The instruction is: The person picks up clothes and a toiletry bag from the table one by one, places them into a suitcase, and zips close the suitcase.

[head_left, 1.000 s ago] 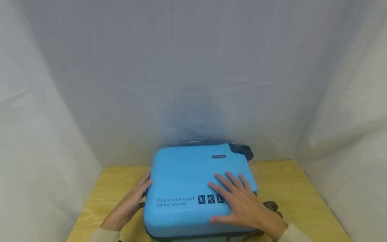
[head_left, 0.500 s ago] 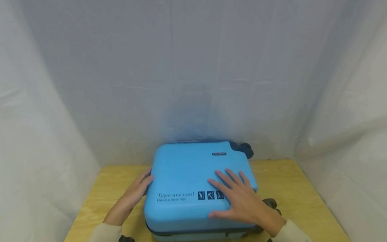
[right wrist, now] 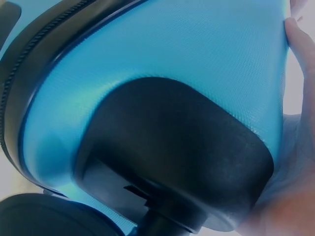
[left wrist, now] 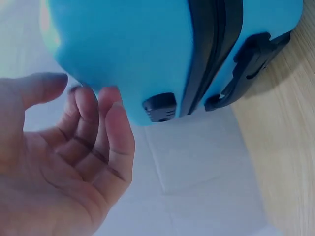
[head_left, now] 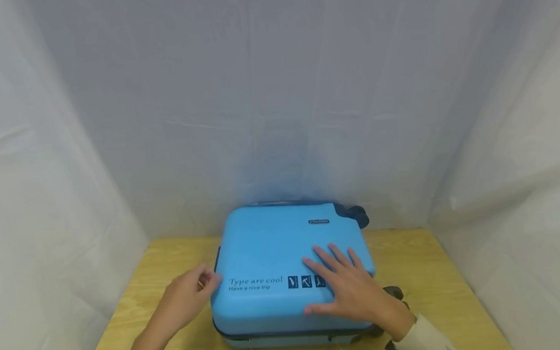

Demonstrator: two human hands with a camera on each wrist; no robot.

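Note:
A bright blue hard-shell suitcase [head_left: 276, 262] lies flat on the wooden table [head_left: 414, 274], with dark lettering near its front edge. My right hand [head_left: 347, 292] rests flat on the lid, fingers spread. My left hand [head_left: 188, 295] hovers at the case's left side, fingers loosely curled and holding nothing. In the left wrist view the left hand [left wrist: 74, 147] is just off the suitcase [left wrist: 147, 49], near its black zipper band [left wrist: 211, 49] and side handle [left wrist: 251, 64]. The right wrist view shows the suitcase [right wrist: 187, 59] shell and a black wheel housing [right wrist: 172, 157] up close.
White cloth [head_left: 275, 99] closes in the back and both sides of the table. Black wheels [head_left: 358, 215] stick out at the case's far right corner, and another wheel [head_left: 393, 294] shows beside my right wrist. Bare wood lies left and right of the case.
My left hand has come off the suitcase's left side and drawn back towards me, fingers now curled. The right hand stays flat on the lid. The case barely shifted.

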